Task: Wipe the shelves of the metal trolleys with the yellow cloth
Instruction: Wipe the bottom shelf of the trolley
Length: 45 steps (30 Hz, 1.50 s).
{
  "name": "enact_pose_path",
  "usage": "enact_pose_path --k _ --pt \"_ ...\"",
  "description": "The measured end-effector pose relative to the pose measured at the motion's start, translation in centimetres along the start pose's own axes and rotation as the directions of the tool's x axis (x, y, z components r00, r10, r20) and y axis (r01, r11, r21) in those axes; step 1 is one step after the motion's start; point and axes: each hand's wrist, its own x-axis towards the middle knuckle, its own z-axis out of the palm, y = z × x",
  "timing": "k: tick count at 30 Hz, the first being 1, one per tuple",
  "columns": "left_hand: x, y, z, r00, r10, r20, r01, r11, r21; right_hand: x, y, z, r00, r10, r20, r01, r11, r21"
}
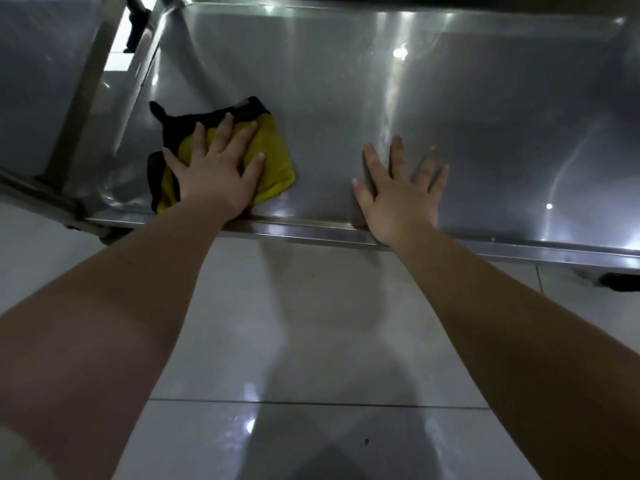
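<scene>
Both hands flat — left hand (216, 164) presses yellow cloth (270, 161) on trolley shelf (346, 81), fingers spread; right hand (398, 188) bare on steel — holding nothing.

Square fabric cloth (273, 157), 9 o'clock on shelf: yellow face, black edging and reverse.
Stainless-steel trolley shelf (450, 98): silver-grey, streaked with white glare.
Glossy floor tiles (311, 341): pale grey-white, thin dark grout lines.
Castor (620, 282), 4 o'clock: black.
</scene>
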Motion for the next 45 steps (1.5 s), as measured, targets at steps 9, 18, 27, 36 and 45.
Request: enact_pose_path --k 9,18,27,36,45 --pt "0.1 8.8 1.9 0.957 0.291 0.016 -0.291 0.952 0.097 -0.5 -1.1 0.1 1.0 0.017 -0.005 -0.018 0.997 -0.071" --pt "4.6 11.1 1.5 0.923 0.382 0.049 -0.384 0.923 0.036 -0.4 -1.3 0.1 0.998 0.064 -0.013 -0.064 0.998 -0.004" --pt "6.2 -6.9 -1.3 0.998 0.064 -0.014 -0.064 0.998 0.019 -0.4 -1.3 0.0 0.999 0.044 -0.006 -0.044 0.999 0.018" --pt "5.0 0.0 -0.2 0.993 0.115 0.032 -0.117 0.99 0.081 -0.3 -1.6 0.1 0.999 0.035 -0.017 -0.035 0.999 -0.035" --pt "0.2 6.5 0.8 0.927 0.371 0.064 -0.374 0.926 0.058 -0.1 -0.4 0.1 0.999 0.024 0.035 -0.023 0.999 -0.041"
